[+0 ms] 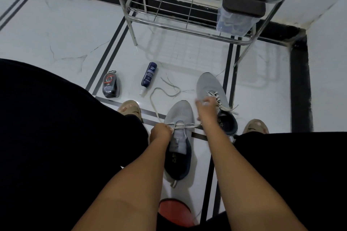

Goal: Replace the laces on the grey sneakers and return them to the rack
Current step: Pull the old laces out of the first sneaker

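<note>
While we sat over the white tiled floor [65, 30], both grey sneakers stood between our feet, toes pointing toward the metal rack [187, 17]. Our left hand [161, 131] was curled around the white lace [155, 103] at the lowest eyelets of the near sneaker [179, 118]; that lace looped out over the floor to the left. Our right hand [206, 109] was raised near the far sneaker [209, 86], which was already laced; motion blur prevented us from telling whether its fingers gripped the lace. An old lace [171, 88] lay on the floor beside a spray bottle [148, 77] and a polish pack [110, 85].
</note>
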Demonstrator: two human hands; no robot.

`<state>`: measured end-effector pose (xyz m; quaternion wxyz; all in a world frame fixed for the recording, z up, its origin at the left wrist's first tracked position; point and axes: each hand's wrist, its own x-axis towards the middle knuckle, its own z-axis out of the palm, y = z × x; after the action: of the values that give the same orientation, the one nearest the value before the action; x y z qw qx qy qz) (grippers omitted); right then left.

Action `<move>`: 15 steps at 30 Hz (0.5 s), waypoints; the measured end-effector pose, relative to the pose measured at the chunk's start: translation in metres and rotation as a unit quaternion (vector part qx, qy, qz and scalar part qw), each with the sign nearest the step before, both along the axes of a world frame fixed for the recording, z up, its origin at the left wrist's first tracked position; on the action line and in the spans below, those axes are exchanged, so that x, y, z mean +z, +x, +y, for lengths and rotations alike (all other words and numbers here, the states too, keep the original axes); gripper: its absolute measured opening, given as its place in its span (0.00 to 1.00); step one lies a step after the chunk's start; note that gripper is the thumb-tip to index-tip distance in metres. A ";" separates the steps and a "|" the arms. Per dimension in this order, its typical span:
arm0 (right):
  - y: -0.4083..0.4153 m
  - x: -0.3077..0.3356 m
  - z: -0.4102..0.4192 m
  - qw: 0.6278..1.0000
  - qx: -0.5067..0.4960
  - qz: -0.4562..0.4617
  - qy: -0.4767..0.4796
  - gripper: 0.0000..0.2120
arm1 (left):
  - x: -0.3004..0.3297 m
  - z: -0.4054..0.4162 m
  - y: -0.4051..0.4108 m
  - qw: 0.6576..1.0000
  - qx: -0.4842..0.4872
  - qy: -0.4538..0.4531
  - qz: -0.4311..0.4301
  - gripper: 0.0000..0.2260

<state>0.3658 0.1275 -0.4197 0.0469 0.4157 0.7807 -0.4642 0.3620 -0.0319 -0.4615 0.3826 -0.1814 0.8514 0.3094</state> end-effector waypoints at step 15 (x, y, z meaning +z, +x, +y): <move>0.016 -0.010 -0.035 0.970 -0.023 -0.060 -0.235 0.08 | -0.003 0.001 -0.001 1.000 0.022 -0.011 -0.011 0.12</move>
<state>0.3823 0.0929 -0.4301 0.1795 0.4381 0.6358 -0.6095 0.3609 -0.0312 -0.4645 0.3829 -0.2078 0.8462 0.3069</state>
